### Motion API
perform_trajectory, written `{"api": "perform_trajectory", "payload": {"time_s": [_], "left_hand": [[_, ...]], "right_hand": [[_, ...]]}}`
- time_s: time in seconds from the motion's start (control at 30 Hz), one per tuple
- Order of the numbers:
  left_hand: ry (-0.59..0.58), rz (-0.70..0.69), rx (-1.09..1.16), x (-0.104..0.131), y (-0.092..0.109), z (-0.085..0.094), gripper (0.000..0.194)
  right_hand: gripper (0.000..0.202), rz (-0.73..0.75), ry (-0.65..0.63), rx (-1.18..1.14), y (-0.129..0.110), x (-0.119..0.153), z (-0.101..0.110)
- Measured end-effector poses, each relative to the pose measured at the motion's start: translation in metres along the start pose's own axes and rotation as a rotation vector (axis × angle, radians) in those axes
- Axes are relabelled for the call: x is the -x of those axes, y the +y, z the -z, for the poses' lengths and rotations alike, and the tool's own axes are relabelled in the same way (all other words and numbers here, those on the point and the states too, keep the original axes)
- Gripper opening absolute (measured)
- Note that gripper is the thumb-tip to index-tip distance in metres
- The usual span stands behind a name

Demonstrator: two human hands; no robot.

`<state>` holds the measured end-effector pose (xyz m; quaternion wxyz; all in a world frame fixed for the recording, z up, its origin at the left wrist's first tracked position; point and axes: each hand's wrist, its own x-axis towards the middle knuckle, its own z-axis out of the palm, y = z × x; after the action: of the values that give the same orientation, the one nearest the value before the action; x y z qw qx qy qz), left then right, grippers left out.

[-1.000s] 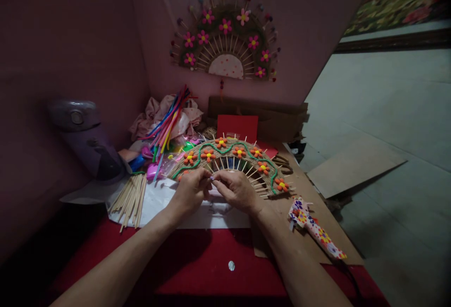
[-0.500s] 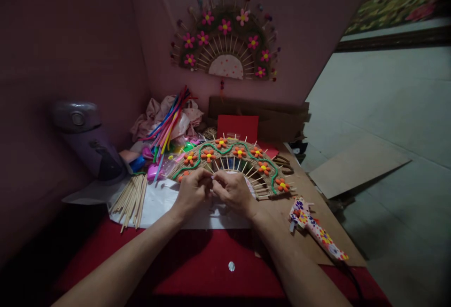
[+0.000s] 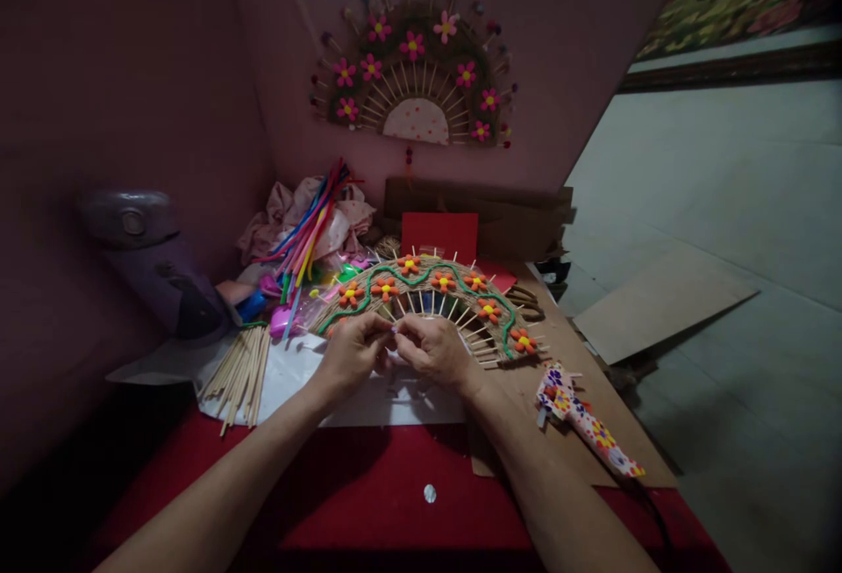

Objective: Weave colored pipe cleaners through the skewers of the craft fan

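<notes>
My left hand (image 3: 352, 352) and my right hand (image 3: 439, 349) meet fingertip to fingertip over the table's middle. Both are pinched around something tiny and pale between them, too small to name. Just behind my hands lies a half-round twine fan (image 3: 442, 282) with orange clay flowers, a wavy green line and thin sticks; my hands hide part of its lower left. A white sheet (image 3: 296, 380) lies beneath my hands. Left of my left hand is a bundle of wooden sticks (image 3: 240, 371).
A purple bottle (image 3: 161, 266) stands at the left. Coloured strips (image 3: 306, 235) and cloth lie behind. A flower-patterned glue gun (image 3: 585, 419) rests on brown cardboard (image 3: 609, 406) at the right. A similar fan (image 3: 416, 73) hangs on the wall. A small silvery disc (image 3: 430, 493) lies in front.
The whole view has shifted slightly, so most things appear a little further left. My hands stay together, with only small changes in the fingers.
</notes>
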<state>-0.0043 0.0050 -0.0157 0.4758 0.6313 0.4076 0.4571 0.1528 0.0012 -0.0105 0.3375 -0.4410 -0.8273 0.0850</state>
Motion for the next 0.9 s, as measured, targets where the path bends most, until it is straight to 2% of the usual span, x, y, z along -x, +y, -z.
{"api": "perform_trajectory", "payload": {"time_s": [0.1, 0.17, 0.3, 0.47, 0.53, 0.7, 0.9], "left_hand": [[-0.1, 0.086, 0.149, -0.001, 0.008, 0.002, 0.019], [-0.117, 0.1, 0.201, 0.0, 0.011, 0.002, 0.021], [-0.048, 0.043, 0.212, 0.004, 0.004, -0.003, 0.019], [0.059, -0.051, 0.141, 0.005, -0.008, -0.009, 0.014], [0.058, -0.011, 0.171, 0.004, -0.005, -0.01, 0.016], [-0.041, 0.139, 0.339, 0.001, 0.008, -0.004, 0.028], [-0.056, 0.195, 0.492, -0.003, 0.007, 0.005, 0.023]], "right_hand": [[0.013, -0.036, -0.02, -0.079, -0.002, 0.0, 0.007], [0.014, -0.046, -0.011, -0.136, -0.004, 0.0, 0.01], [0.015, -0.056, 0.049, -0.206, -0.01, 0.0, 0.007], [0.017, -0.053, 0.135, -0.145, -0.012, 0.0, 0.001], [0.016, -0.058, 0.103, -0.164, -0.01, 0.0, 0.001], [0.022, -0.113, 0.027, -0.269, -0.002, 0.0, 0.005], [0.026, -0.11, 0.009, -0.363, -0.001, -0.001, 0.003]]}}
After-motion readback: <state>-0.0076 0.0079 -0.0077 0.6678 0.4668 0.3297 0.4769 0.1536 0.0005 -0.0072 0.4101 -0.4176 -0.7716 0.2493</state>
